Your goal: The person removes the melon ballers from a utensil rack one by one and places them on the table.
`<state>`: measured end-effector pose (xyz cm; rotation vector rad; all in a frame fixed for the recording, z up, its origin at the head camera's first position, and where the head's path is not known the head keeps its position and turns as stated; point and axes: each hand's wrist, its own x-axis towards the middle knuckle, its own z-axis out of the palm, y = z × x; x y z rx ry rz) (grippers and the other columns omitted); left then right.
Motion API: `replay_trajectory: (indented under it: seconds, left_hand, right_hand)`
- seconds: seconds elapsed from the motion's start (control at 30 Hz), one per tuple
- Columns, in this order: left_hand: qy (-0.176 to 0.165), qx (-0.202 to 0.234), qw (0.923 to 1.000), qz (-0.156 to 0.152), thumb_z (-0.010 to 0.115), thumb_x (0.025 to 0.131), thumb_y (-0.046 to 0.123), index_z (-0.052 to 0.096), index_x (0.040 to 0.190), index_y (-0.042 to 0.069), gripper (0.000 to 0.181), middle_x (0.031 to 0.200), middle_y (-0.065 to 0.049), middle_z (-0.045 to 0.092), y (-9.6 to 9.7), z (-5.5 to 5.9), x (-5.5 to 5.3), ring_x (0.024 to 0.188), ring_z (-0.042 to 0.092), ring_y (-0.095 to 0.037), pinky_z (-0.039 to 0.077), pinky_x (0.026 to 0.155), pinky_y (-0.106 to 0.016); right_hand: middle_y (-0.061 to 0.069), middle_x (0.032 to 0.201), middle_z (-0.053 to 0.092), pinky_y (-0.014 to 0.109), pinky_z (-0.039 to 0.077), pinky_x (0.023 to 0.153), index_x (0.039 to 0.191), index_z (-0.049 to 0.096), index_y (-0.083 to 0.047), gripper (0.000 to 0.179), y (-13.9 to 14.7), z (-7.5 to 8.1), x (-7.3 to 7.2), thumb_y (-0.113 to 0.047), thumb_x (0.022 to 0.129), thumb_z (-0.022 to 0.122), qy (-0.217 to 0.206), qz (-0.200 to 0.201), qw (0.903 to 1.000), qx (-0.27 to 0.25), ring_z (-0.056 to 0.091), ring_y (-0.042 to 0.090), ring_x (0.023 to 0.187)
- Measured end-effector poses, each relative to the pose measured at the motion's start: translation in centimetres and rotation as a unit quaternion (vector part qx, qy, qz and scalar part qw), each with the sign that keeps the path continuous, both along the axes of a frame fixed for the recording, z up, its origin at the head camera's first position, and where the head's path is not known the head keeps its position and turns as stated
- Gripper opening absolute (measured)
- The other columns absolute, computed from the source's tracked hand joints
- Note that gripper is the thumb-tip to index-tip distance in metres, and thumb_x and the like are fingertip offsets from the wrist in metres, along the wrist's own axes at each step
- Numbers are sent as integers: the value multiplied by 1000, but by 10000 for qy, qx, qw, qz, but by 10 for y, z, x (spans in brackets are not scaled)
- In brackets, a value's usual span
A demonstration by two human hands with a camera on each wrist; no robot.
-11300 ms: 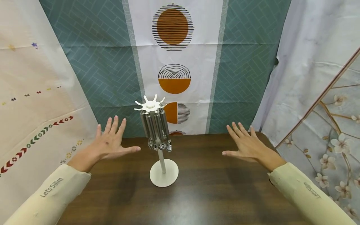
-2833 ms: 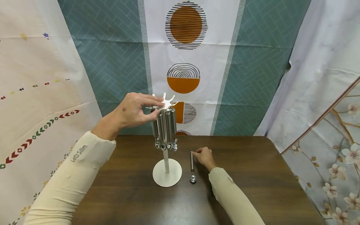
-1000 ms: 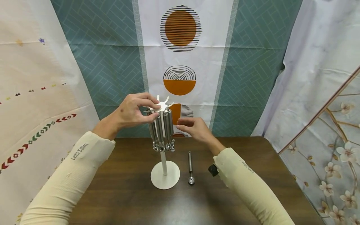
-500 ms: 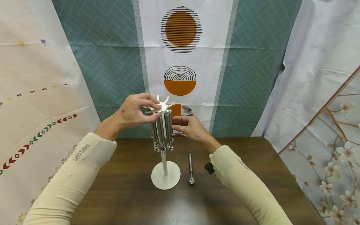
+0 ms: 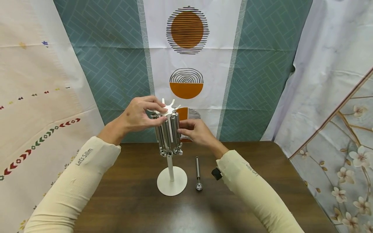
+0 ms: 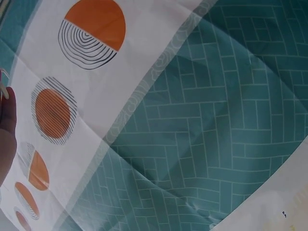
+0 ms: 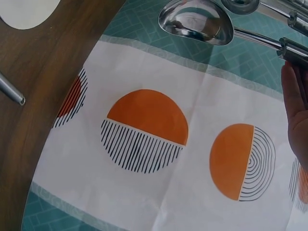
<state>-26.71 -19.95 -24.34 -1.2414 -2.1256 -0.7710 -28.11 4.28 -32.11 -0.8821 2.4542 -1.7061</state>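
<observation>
A white utensil stand (image 5: 172,186) with curved hooks on top stands on the table, and several metal scoops (image 5: 166,136) hang from it. My left hand (image 5: 141,113) holds the stand's hooked top between thumb and fingers; only its edge shows in the left wrist view. From the right, my right hand (image 5: 195,131) pinches the handle of a hanging scoop. In the right wrist view that scoop (image 7: 197,21) has a shiny oval bowl, and the fingers are at its handle. Another scoop (image 5: 198,171) lies on the table just right of the round base, bowl toward me.
The brown wooden table (image 5: 131,200) ends at a patterned green and white cloth (image 5: 256,81) hanging behind. More cloths hang along the left and right sides. The stand's round base is near the middle of the table.
Both hands, first spread apart, came to the stand. A scoop went from the stand to the table; my right hand left it, rose, and now pinches another hanging scoop. My left hand stays on top.
</observation>
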Motion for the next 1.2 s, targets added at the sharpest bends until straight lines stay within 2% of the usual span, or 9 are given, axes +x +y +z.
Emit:
replay_trajectory:
  seconds: [0.2,0.4,0.77,0.87,1.0,1.1,1.2]
  left_hand:
    - [-45,-19,10000,23,82,74,12,80,92,7,19,94,-3,70,1,1,1,90,67,-20,51,76,-24]
    - [-110,-92,9998,163,84,75,12,81,95,6,21,93,-2,69,1,3,2,89,66,-21,53,74,-32]
    - [-464,-243,9977,422,86,77,14,80,101,5,27,93,-2,67,2,6,6,91,66,-21,55,74,-38]
    - [-410,-245,9983,342,84,79,14,80,100,6,23,93,-2,67,2,7,6,92,66,-20,54,75,-35]
    - [-142,-251,9995,129,77,83,8,80,97,4,15,93,-3,68,0,7,3,90,65,-20,51,74,-32]
    - [44,-287,9996,19,74,82,4,80,97,3,16,94,-5,68,-2,6,1,90,64,-21,50,72,-31]
    - [42,-288,9996,-46,73,81,1,80,99,3,19,96,-6,68,-3,4,1,92,63,-22,50,72,-28]
  right_hand:
    - [10,110,72,32,55,86,119,71,1,27,2,5,1,-8,93,70,46,-244,9997,31,67,20,97]
    - [9,108,72,32,55,86,119,70,0,27,4,10,1,-10,93,70,18,-470,9989,44,66,20,94]
    - [11,107,73,33,55,84,117,71,2,27,18,-3,-2,-9,92,71,113,-580,9983,32,67,21,93]
    - [12,107,72,35,55,86,118,70,2,28,24,-9,-1,-9,92,71,99,-669,9976,119,68,22,95]
    - [13,108,72,36,54,86,118,69,2,29,32,-19,-2,-11,92,71,24,-778,9967,239,67,24,97]
    - [12,108,72,35,54,84,117,70,2,29,38,-26,-2,-13,92,71,-34,-899,9953,348,66,24,97]
    - [12,107,72,34,54,83,115,70,2,27,43,-32,-2,-12,92,72,-56,-1005,9940,424,65,23,95]
